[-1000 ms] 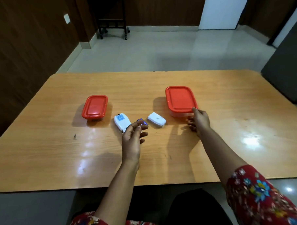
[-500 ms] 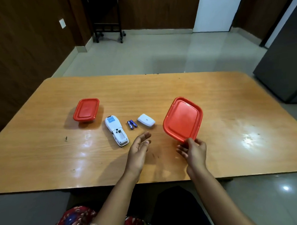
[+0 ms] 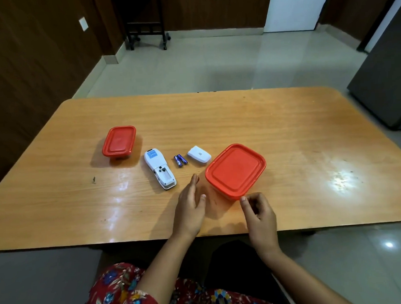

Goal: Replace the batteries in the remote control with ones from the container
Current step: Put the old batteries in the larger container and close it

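A white remote control (image 3: pixel 159 169) lies face down on the wooden table (image 3: pixel 286 129), its battery bay open and empty. Two blue batteries (image 3: pixel 180 160) lie just right of it, and the white battery cover (image 3: pixel 199 154) rests beyond them. A container with a red lid (image 3: pixel 236 171) sits flat on the table near me. My right hand (image 3: pixel 258 212) is at its near corner, thumb and fingertips touching the lid's edge. My left hand (image 3: pixel 191 207) rests open on the table just left of the container, holding nothing.
A second, smaller container with a red lid (image 3: pixel 119 141) stands at the left, behind the remote. The table's near edge runs just below my wrists. A black wheeled stand (image 3: pixel 146 21) is on the floor beyond the table, and a dark cabinet (image 3: pixel 384 79) at the right.
My right hand pulled the large red-lidded container from the back toward me, tilted it in the air, and now it sits flat nearby. My left hand let go of the batteries and drew back.
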